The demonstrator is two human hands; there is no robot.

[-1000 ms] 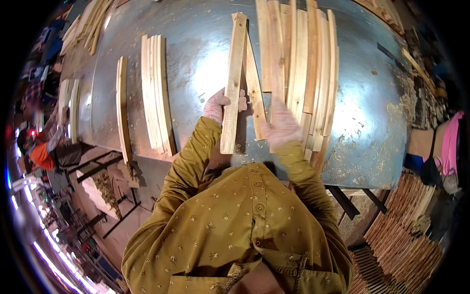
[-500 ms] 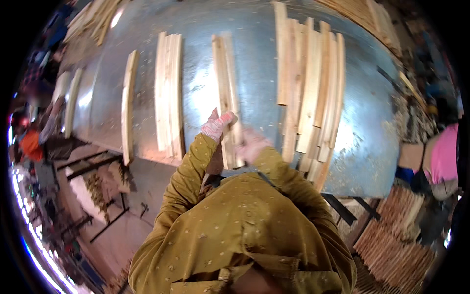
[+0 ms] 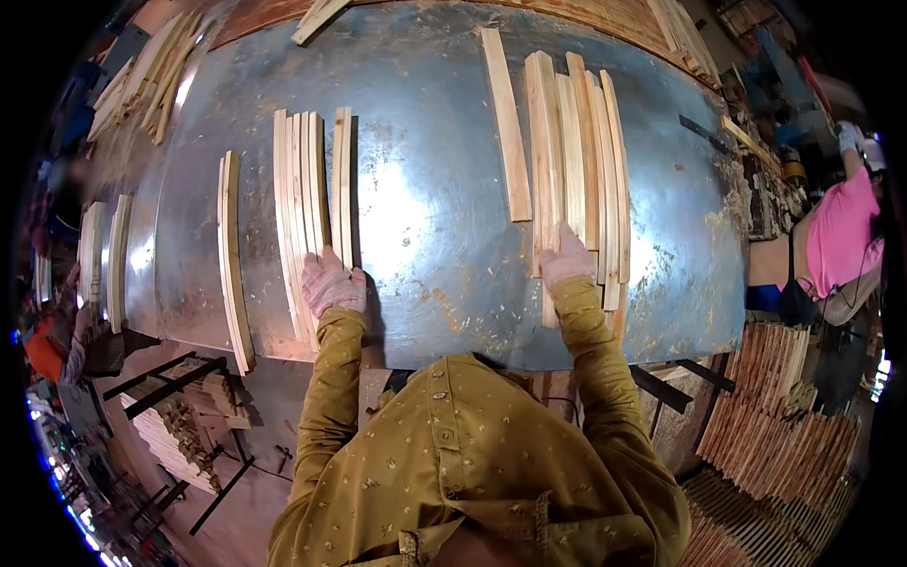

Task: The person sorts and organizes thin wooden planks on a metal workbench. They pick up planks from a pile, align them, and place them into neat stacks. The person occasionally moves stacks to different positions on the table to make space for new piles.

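Several pale wooden strips lie lengthwise on a metal-topped table. At the left group of strips, my left hand, in a light pinkish glove, is closed around the near end of a wooden strip. That strip stands slightly apart from the group's right side. My right hand, gloved alike, rests on the near part of the right group of strips. Its fingers are stretched forward over the wood and its thumb is out to the left. A loose strip lies slanted just left of that group.
One single strip lies farther left on the metal table. More strips are heaped at the far left. Stacked wood stands low at the right. A person in pink is at the right edge, another person at the left.
My hands have moved apart, from the strips held together in the middle: the left to the left group, the right onto the right group. The middle strips have gone leftward. My view has shifted.
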